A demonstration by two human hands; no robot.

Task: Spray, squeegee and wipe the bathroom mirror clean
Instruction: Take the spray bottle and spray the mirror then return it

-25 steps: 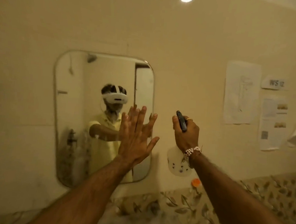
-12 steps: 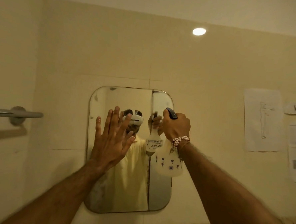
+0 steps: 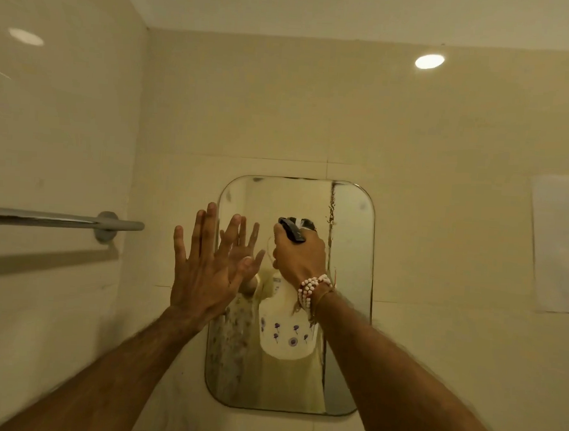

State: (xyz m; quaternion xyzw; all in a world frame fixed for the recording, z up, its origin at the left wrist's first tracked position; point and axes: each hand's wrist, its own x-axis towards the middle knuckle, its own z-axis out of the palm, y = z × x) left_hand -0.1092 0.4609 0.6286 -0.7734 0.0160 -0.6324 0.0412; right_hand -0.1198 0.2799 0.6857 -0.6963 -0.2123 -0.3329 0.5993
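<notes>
A rounded rectangular mirror (image 3: 353, 219) hangs on the beige tiled wall, low in the middle of the head view, with smudges down its lower left side. My right hand (image 3: 299, 254) is raised in front of its upper middle, gripping a white spray bottle (image 3: 285, 335) with purple flower prints and a black trigger head. The nozzle points at the glass. My left hand (image 3: 203, 263) is held up flat with fingers spread at the mirror's left edge, holding nothing. Its reflection shows in the glass beside it.
A metal towel bar (image 3: 59, 218) juts from the left wall at hand height. A paper sheet (image 3: 561, 245) with a line drawing is taped to the wall on the right. A round ceiling light (image 3: 429, 61) glows above.
The view has tilted upward, so the mirror sits lower in frame. My right hand with the bottle has moved from right of the mirror to in front of it. My left hand shifted to the mirror's left edge.
</notes>
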